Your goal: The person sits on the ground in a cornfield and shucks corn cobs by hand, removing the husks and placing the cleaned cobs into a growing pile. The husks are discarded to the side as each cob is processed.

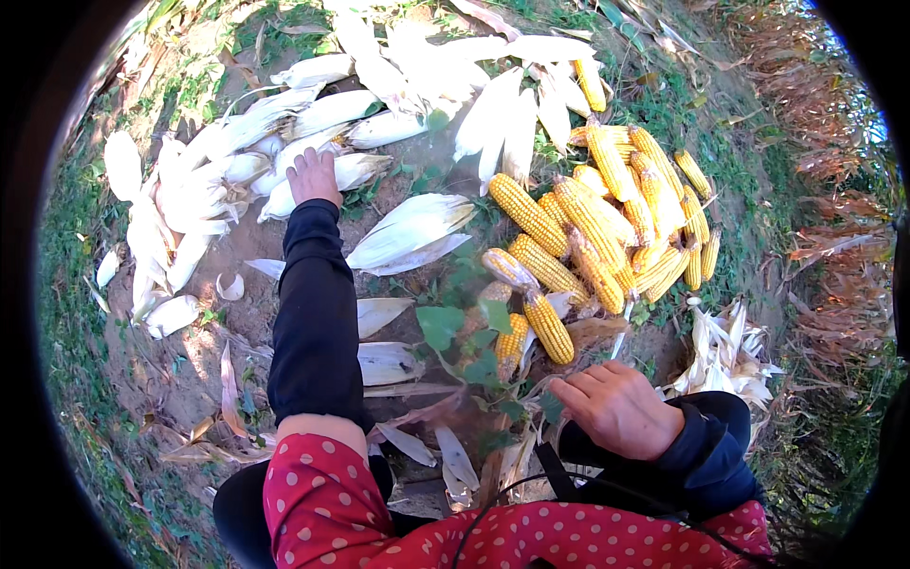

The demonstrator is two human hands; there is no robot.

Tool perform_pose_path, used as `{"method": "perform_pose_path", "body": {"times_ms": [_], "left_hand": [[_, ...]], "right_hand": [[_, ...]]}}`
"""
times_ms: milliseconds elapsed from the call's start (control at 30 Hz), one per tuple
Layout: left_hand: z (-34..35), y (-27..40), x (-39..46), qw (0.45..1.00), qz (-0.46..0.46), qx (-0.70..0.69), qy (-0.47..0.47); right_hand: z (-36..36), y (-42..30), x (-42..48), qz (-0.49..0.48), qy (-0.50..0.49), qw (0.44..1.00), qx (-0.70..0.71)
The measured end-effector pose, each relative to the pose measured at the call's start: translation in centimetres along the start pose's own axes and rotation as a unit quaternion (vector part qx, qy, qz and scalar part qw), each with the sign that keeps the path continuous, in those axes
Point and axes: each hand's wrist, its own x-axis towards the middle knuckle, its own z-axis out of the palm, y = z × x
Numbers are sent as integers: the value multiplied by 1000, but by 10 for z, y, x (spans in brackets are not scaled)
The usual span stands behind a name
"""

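My left hand [313,175] reaches out ahead and rests on an ear of corn in its pale husk [359,169]; whether the fingers close round it I cannot tell. More ears in husk [245,128] lie around and beyond that hand. My right hand [617,409] is near my knee with its fingers curled; its palm side is hidden, so what it may hold does not show. Ahead of it lies a pile of husked yellow corn ears [590,220]. One yellow ear [548,328] lies closest to the right hand. Between the hands is a large loose husk [411,231].
Stripped husks [724,355] form a heap right of my right knee. Loose husk pieces [387,364] lie on the soil before me. A green leafy weed [439,326] grows between the arms. Dry reddish-brown plants [839,235] stand along the right side, and a thin dark cord crosses my lap.
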Motion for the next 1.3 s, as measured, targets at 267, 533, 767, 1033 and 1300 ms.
{"method": "perform_pose_path", "body": {"times_ms": [267, 533, 767, 1033, 1300], "left_hand": [[-28, 0, -62, 947, -124, -296, -10], [-196, 62, -77, 518, -63, -853, -11], [-337, 115, -144, 459, 20, -886, -57], [-391, 79, -194, 415, 36, -908, -52], [-380, 80, -195, 326, -44, -944, 21]], "right_hand": [[-8, -8, -11, -4, 39, 999, 0], [-31, -18, -8, 40, 313, 912, 262], [-50, -37, 10, -17, 242, 722, 648], [-47, -70, 8, -87, 175, 788, 584], [-41, -82, 17, -115, 204, 774, 588]]}}
